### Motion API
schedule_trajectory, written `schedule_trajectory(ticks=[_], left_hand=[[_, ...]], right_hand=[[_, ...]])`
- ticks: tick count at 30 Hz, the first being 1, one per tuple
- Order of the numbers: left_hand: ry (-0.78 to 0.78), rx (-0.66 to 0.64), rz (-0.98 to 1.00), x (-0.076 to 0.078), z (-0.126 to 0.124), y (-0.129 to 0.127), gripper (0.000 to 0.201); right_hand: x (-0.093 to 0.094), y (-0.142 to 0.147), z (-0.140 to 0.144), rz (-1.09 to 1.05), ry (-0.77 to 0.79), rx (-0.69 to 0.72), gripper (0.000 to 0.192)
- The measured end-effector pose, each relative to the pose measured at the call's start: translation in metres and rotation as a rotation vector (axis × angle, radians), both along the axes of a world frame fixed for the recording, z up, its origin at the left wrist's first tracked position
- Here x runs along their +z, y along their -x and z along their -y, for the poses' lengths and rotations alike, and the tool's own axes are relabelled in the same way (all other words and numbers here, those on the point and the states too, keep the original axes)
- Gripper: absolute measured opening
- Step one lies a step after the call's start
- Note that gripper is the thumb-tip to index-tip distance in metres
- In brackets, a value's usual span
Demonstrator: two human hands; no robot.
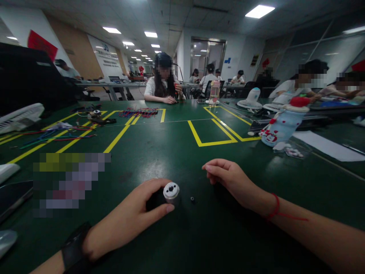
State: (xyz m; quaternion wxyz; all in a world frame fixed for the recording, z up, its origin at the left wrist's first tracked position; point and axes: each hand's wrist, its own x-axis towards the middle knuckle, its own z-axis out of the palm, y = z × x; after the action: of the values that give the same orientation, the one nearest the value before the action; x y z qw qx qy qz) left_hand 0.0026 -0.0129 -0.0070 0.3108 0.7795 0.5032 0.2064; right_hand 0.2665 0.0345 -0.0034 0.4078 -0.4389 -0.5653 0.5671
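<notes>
My left hand (pixel 144 201) is closed round a small silver cylindrical motor (pixel 171 192), which stands upright with its round end face, marked by a dark centre and small holes, turned upward. Thumb and fingers grip its sides. Just right of the motor, a tiny dark cylindrical piece (pixel 192 199) lies on the green table (pixel 159 160). Beyond that piece, to the right and slightly farther off, my right hand (pixel 228 177) hovers with thumb and fingertips pressed together. Anything between those fingertips is too small or hidden to make out.
Coloured wires (pixel 61 133) and a wire bundle (pixel 139 112) lie at the left. A light-blue bottle (pixel 282 127) with a red top stands right, by a plastic bag (pixel 291 149) and white paper (pixel 332 146). Yellow tape (pixel 218 144) marks the table. A person (pixel 162 82) sits opposite.
</notes>
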Motion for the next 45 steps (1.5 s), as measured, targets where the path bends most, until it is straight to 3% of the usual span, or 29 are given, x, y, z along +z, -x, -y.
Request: schedule_trajectory(ticks=[4,12,16,21,26,30,36,41,45], left_hand=[[-0.011,-0.005,-0.006,0.001,0.001,0.001,0.038],[-0.024,-0.020,0.006,0.001,0.002,-0.001,0.033],[-0.040,-0.036,0.018,0.002,0.000,-0.004,0.030],[-0.032,-0.058,0.047,0.001,-0.001,-0.004,0.032],[-0.022,-0.071,0.083,0.001,-0.001,-0.003,0.034],[-0.023,-0.077,0.094,0.003,-0.001,-0.004,0.031],[-0.045,-0.072,0.087,0.004,-0.001,-0.003,0.032],[-0.061,-0.055,0.051,0.006,-0.001,-0.004,0.032],[-0.048,-0.031,0.050,0.007,-0.001,-0.005,0.032]], right_hand=[[0.005,0.000,0.003,0.174,-0.096,0.084,0.017],[0.006,0.008,0.021,0.643,-0.548,0.361,0.017],[0.007,0.016,0.022,0.640,-0.617,0.354,0.012],[0.028,0.036,0.017,0.465,-0.651,0.256,0.013],[0.042,0.055,0.016,0.574,-0.768,0.319,0.012],[0.043,0.055,0.017,0.619,-0.728,0.330,0.013],[0.041,0.042,0.017,0.468,-0.571,0.292,0.023],[0.021,0.017,0.010,0.265,-0.252,0.167,0.022],[0.004,0.004,0.009,0.236,-0.212,0.096,0.024]])
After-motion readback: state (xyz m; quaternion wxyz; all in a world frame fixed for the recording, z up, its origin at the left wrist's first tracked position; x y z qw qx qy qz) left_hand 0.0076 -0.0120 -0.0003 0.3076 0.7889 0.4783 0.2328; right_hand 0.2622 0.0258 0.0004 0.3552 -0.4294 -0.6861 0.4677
